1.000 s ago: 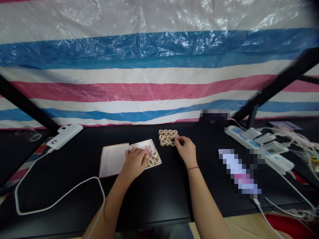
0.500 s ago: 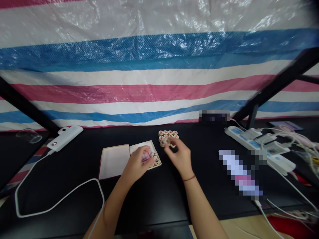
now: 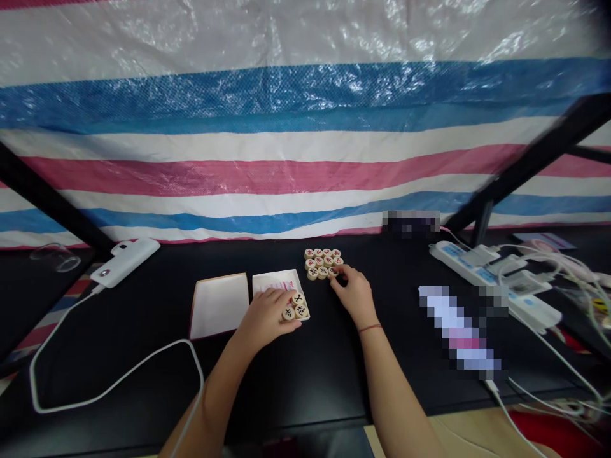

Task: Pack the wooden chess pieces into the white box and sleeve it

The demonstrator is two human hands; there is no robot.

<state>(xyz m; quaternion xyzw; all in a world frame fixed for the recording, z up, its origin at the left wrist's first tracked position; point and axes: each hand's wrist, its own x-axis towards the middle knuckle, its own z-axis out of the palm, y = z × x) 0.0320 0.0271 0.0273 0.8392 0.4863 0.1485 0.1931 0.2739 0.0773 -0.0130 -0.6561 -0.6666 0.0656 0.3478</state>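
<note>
Several round wooden pieces (image 3: 328, 261) lie in three rows on the black table, the two back rows with red characters and the front row with black ones. My right hand (image 3: 352, 289) pinches the rightmost piece of the front row between thumb and forefinger. My left hand (image 3: 273, 315) rests over the front of an open white box (image 3: 260, 278), thumb and fingers apart around a few black-character pieces (image 3: 300, 310) in its right corner. Whether its fingers grip the nearest piece is hard to tell. Pink-printed wrapping shows behind them in the box.
An open box lid (image 3: 222, 306) adjoins the box on the left. A white power bank (image 3: 126, 262) with a cable (image 3: 114, 385) lies farther left. At the right are a power strip (image 3: 482, 273) with plugs and a blurred, cabled device (image 3: 461, 331). A striped sheet (image 3: 286, 178) hangs behind.
My right hand has moved slightly right and toward me; the front row now shows its black-character pieces plainly. My left hand has flattened and lowered over the box, exposing another piece.
</note>
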